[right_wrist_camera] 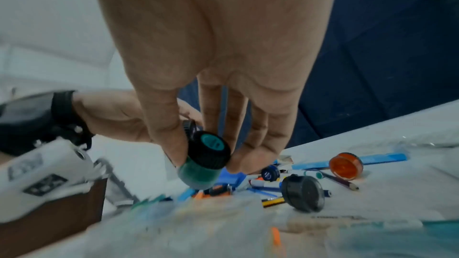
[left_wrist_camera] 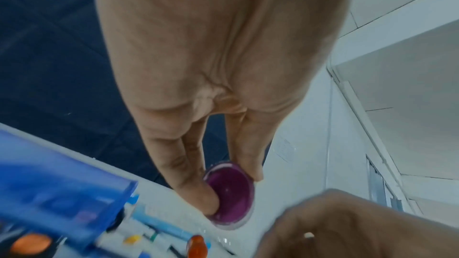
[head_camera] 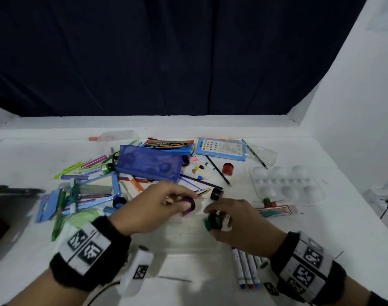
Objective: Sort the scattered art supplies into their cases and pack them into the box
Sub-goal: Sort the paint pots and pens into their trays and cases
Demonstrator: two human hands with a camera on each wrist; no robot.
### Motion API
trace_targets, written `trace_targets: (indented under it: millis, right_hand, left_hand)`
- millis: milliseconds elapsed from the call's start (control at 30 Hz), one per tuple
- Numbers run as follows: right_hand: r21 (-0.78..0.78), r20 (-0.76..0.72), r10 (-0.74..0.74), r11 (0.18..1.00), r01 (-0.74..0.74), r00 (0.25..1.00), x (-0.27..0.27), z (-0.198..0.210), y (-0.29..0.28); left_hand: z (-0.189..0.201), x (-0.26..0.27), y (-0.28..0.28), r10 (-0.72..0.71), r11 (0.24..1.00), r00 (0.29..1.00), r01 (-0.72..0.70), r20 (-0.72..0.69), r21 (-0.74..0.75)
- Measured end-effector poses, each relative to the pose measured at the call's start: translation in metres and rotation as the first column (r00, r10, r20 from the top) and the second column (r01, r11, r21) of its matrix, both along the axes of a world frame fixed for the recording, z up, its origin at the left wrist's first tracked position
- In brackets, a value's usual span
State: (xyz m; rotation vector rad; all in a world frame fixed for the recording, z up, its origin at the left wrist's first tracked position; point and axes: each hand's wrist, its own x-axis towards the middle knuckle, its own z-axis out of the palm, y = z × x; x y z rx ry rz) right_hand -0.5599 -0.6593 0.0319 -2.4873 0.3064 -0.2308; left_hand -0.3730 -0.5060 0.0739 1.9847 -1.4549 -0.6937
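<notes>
Between the right hand's (right_wrist_camera: 198,77) thumb and curled fingers sits a green paint pot (right_wrist_camera: 203,162) with a black screw cap, lifted clear of the white table (head_camera: 310,239) and tilted. Just to its left, the left hand (head_camera: 153,208) pinches a purple paint pot (left_wrist_camera: 229,195) between thumb and fingertips, close above the tabletop; whether it touches the surface cannot be told. Both hands hover near the table's middle, almost meeting.

Beyond them lie a black-capped pot (head_camera: 216,193) on its side and a red paint pot (head_camera: 228,169) farther back. A blue mesh pencil case (head_camera: 148,165) rests on a heap of pens, markers and pencils, with a paintbrush box (head_camera: 170,146) and a light-blue watercolour set (head_camera: 221,149) behind it. A white mixing palette (head_camera: 285,184) sits to the right, and a row of crayons (head_camera: 247,270) lies near the right wrist.

Judging by this, the sorting has barely begun: nearly everything is loose, no case looks filled, and the dark container at the left edge (head_camera: 9,215), possibly the box, shows nothing packed. The paint pots seem to be gathered first.
</notes>
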Motion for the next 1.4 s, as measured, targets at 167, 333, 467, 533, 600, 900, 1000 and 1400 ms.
trace_targets:
  millis: [167,333,467,533,600,900,1000,1400]
  right_hand:
    - [-0.113,-0.164,0.03,0.992,-0.049,0.986,0.005,-0.005,0.01]
    - [-0.192,-0.316,0.108,0.966,-0.175,0.943,0.007,-0.005,0.014]
    - [-0.205,-0.339,0.125,0.958,-0.202,0.932,0.006,-0.003,0.013]
    - [-0.182,-0.351,0.126,0.963,-0.2,0.928,0.005,-0.001,0.012]
    - [-0.154,-0.346,0.127,0.97,-0.189,0.93,0.005,-0.001,0.01]
    - [-0.235,-0.399,0.128,0.943,-0.236,0.908,0.009,0.002,0.011]
    - [-0.243,-0.388,0.14,0.938,-0.247,0.911,0.008,-0.002,0.01]
    - [-0.223,-0.103,-0.114,0.971,0.089,0.988,0.039,-0.004,-0.061]
  left_hand:
    - [-0.038,-0.026,0.02,0.102,0.994,0.995,-0.102,-0.002,-0.031]
    - [-0.062,-0.043,0.016,0.094,0.995,0.994,-0.092,0.059,-0.032]
    - [-0.073,-0.046,0.015,0.102,0.995,0.989,-0.101,0.11,-0.018]
    - [-0.075,-0.047,0.015,0.124,0.992,0.988,-0.121,0.092,-0.027]
    - [-0.074,-0.047,0.014,0.11,0.994,0.987,-0.112,0.12,0.008]
    - [-0.065,-0.051,0.008,0.059,0.991,0.966,-0.087,0.253,0.101]
    - [-0.066,-0.05,0.007,0.065,0.989,0.962,-0.097,0.266,0.109]
    - [-0.017,0.052,-0.006,0.005,0.984,0.896,-0.082,0.443,0.156]
